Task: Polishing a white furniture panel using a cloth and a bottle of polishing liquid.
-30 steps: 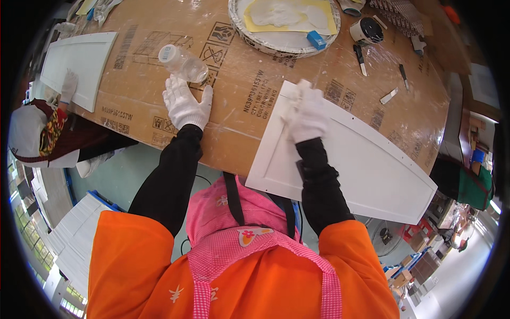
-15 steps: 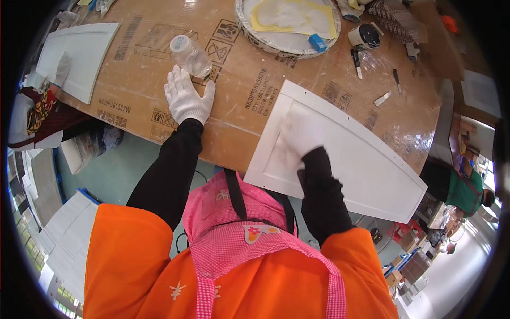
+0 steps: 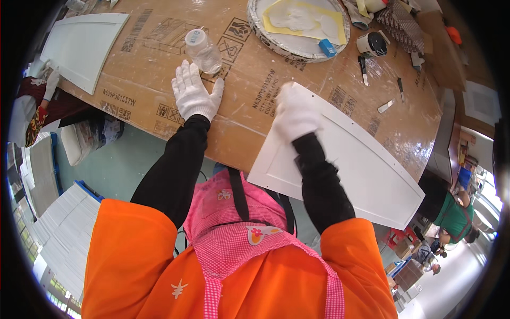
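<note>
My left hand (image 3: 195, 94), in a white knit glove, lies flat with fingers spread on the cardboard tabletop (image 3: 239, 127). Just beyond its fingertips a clear plastic bottle (image 3: 206, 56) with a whitish cap rests on its side. My right hand (image 3: 297, 114), gloved alike, is closed and slightly blurred at the far left corner of a white tapered panel (image 3: 350, 154). A tan bit shows at its fingers, but what they hold is hidden. The panel has a raised frame and small holes along its edge, and its near side overhangs the table.
At the back, a round lid (image 3: 260, 32) carries a yellow sheet (image 3: 276, 21) with white paste and a blue block (image 3: 327, 48). A tub (image 3: 372, 44) and putty knives (image 3: 363, 70) lie right of it. Another person's gloved hand (image 3: 52, 84) is by a second white panel (image 3: 85, 50).
My right hand has moved away from me along the panel's left end to its far corner. My left hand stays flat on the table. The other person's hand has drawn back from the second panel.
</note>
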Motion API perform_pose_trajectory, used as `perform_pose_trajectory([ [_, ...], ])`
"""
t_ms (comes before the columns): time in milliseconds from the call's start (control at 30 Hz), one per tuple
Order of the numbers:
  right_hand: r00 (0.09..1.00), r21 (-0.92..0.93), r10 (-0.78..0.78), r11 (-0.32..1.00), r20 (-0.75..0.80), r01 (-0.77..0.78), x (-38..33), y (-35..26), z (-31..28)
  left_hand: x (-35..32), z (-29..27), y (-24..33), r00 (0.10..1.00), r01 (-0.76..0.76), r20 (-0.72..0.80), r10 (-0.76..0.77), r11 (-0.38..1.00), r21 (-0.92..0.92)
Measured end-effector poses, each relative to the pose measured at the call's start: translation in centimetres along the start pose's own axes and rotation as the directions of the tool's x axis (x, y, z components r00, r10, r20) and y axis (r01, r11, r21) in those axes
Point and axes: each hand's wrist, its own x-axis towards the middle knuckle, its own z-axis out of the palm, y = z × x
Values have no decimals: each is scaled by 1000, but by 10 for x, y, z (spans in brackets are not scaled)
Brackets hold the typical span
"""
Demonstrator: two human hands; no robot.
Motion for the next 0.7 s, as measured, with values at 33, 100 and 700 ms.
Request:
perform_pose_trajectory([
  [33, 998, 127, -18, 992, 53, 11, -23, -26, -2, 0, -1, 0, 1000, -4, 2, 4, 1000, 13],
  [100, 828, 629, -398, 774, 396, 71, -65, -55, -19, 2, -2, 1, 1000, -7, -2, 7, 1000, 25],
  [700, 982, 234, 181, 958, -49, -165, 10, -7, -33, 0, -1, 1, 1000, 5, 23, -5, 1000, 18],
])
